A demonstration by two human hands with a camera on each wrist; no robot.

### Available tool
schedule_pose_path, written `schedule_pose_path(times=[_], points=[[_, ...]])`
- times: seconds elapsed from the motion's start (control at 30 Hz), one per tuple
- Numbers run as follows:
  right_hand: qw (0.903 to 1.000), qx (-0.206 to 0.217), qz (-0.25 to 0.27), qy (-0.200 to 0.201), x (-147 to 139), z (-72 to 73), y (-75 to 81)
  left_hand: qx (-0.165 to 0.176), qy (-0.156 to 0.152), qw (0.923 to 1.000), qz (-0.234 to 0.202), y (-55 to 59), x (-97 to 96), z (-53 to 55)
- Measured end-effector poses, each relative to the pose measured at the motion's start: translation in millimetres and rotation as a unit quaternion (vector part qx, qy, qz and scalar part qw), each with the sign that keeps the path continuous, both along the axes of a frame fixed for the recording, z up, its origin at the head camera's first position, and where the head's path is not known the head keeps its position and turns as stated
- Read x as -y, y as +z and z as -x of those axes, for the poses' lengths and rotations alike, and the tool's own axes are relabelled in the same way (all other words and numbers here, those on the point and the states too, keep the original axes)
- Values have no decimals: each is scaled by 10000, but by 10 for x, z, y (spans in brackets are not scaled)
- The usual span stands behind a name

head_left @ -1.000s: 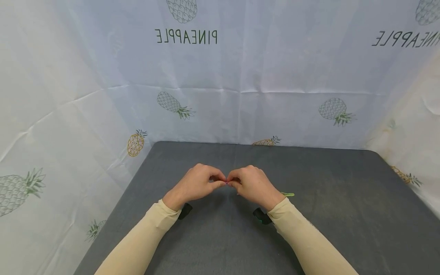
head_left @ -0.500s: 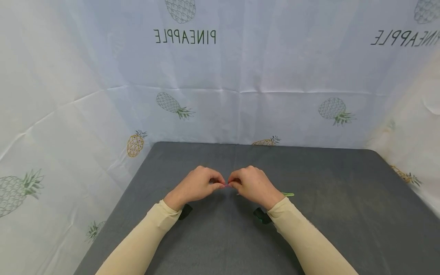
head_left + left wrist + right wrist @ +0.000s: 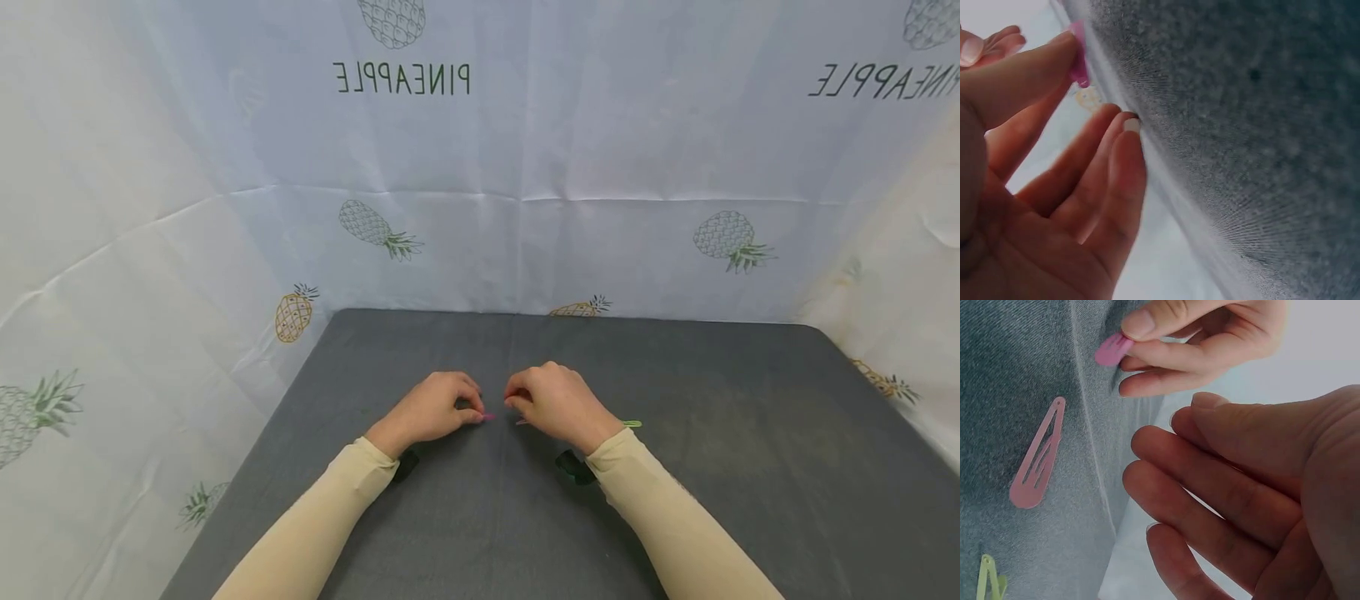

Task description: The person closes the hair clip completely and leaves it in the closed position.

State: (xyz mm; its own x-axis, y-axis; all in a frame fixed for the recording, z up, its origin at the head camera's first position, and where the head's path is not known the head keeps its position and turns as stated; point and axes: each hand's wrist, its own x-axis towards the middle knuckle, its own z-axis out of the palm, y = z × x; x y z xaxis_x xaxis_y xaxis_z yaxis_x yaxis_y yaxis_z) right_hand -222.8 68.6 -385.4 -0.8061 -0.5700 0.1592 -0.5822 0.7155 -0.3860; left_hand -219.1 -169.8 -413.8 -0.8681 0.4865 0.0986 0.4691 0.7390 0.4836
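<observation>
Thumb and index finger of my left hand (image 3: 432, 408) pinch a magenta snap hair clip (image 3: 1109, 352); its rounded end sticks out past the fingertips. In the left wrist view the same clip (image 3: 1078, 56) shows beside the thumb. Across a small gap, my right hand (image 3: 558, 403) is held over the table with its thumb near the index fingertip and the other fingers loosely bent. Nothing shows between them. Below the right hand a pale pink snap hair clip (image 3: 1025, 490) lies on the cloth, and a yellow-green one (image 3: 983, 575) lies farther off, partly cut by the frame.
A dark grey cloth (image 3: 712, 467) covers the table. Behind and at both sides hangs a pale curtain (image 3: 480, 250) printed with pineapples. A black wrist device (image 3: 575, 467) sits under the right cuff, with another dark one (image 3: 406, 467) under the left.
The hands met at the magenta hair clip earlier and have since parted. My left hand has drawn back and lower with the clip; my right hand has let go and barely moved.
</observation>
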Motion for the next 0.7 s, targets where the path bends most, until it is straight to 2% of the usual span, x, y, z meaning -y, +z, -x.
schedule_pose_path(times=[0.2, 0.47, 0.7], points=[[9995, 229, -121, -186, -78, 9, -93, 114, -27, 9999, 126, -55, -13, 15], [9985, 277, -339, -327, -168, 59, -176, 152, 116, 9997, 163, -38, 2, 34], [9985, 337, -291, -308, -252, 97, -205, 181, 203, 9994, 199, -22, -17, 13]])
